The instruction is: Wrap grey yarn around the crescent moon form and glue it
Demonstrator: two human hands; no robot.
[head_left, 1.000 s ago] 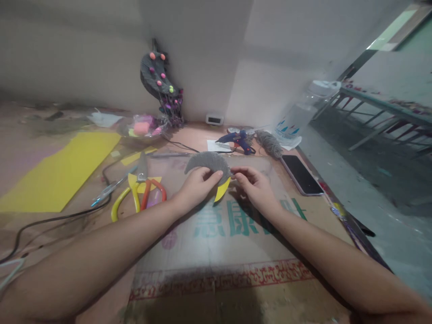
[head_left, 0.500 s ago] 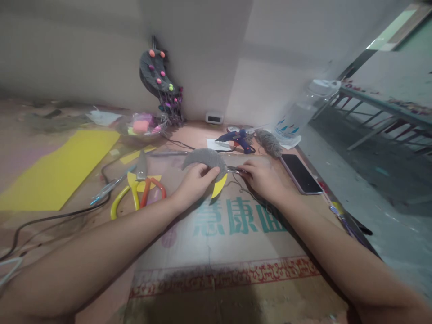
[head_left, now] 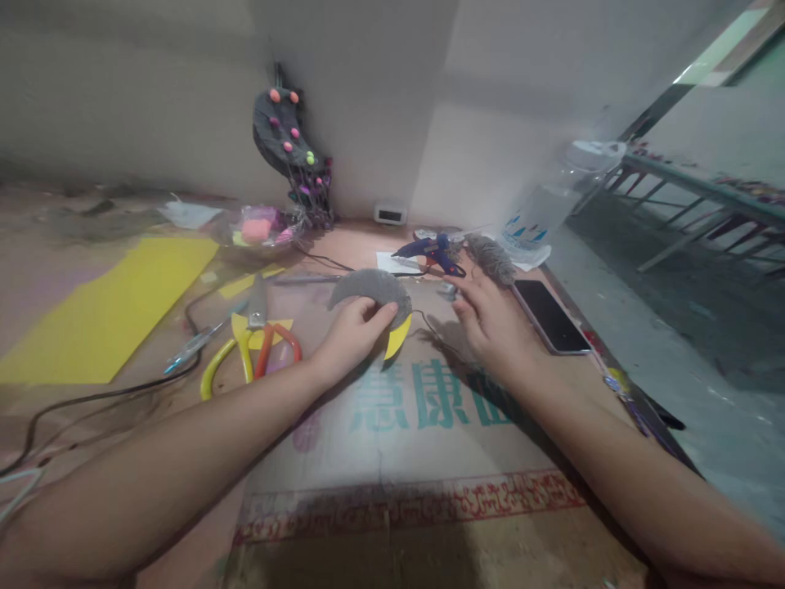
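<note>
My left hand (head_left: 356, 331) pinches a crescent (head_left: 368, 286) wrapped in grey yarn, thumb on top. Its bare yellow tip (head_left: 398, 339) sticks out below my thumb. From the crescent's right end a loose strand of grey yarn (head_left: 432, 325) trails over the cardboard. My right hand (head_left: 487, 319) is apart from the crescent, to its right, with thumb and forefinger spread. At those fingertips lies a small blurred metallic tool (head_left: 449, 290); its kind is hard to make out.
Yellow-and-orange-handled pliers (head_left: 254, 327) and a yellow sheet (head_left: 123, 311) lie left. Behind are a blue glue gun (head_left: 429, 249), a grey yarn bundle (head_left: 491, 258) and a clear bottle (head_left: 545, 204). A phone (head_left: 549, 315) lies right. A decorated grey crescent (head_left: 282, 135) hangs against the wall.
My right hand has drawn away from the crescent to the right and its fingers have loosened from the small metal tool. My left hand has stayed on the crescent.
</note>
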